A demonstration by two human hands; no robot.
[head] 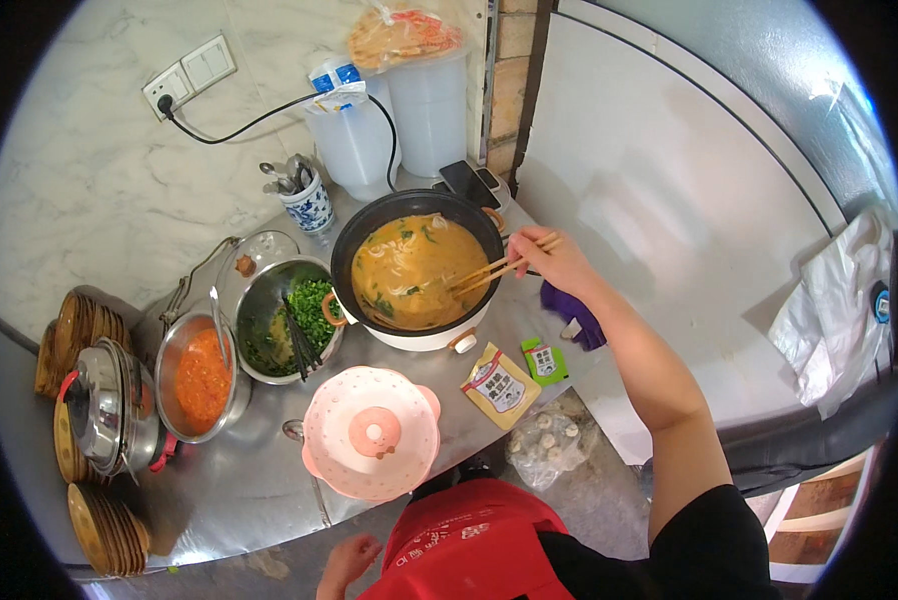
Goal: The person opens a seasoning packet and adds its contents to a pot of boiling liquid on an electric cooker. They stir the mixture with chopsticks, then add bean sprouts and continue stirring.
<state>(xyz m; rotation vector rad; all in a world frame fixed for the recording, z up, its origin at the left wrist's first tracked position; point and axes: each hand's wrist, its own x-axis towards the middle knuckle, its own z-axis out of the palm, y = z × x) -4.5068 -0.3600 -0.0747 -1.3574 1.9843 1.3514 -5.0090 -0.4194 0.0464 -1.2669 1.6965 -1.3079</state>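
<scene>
My right hand grips a pair of wooden chopsticks, whose tips dip into the right side of an orange-yellow broth. Pale noodles and green leaves show in the broth. It fills a black-lined, white electric cooking pot with brown side handles. Below the counter's front edge, beside the red apron, hangs my left hand, loosely curled with nothing visible in it. Nearer to me than the pot stands a pink ceramic bowl, with a pink figure on its inner base.
Left of the pot are a steel bowl of chopped greens, a steel bowl of red sauce and a lidded steel pot. Two food packets lie right. A black power cord runs behind. Phones lie beyond.
</scene>
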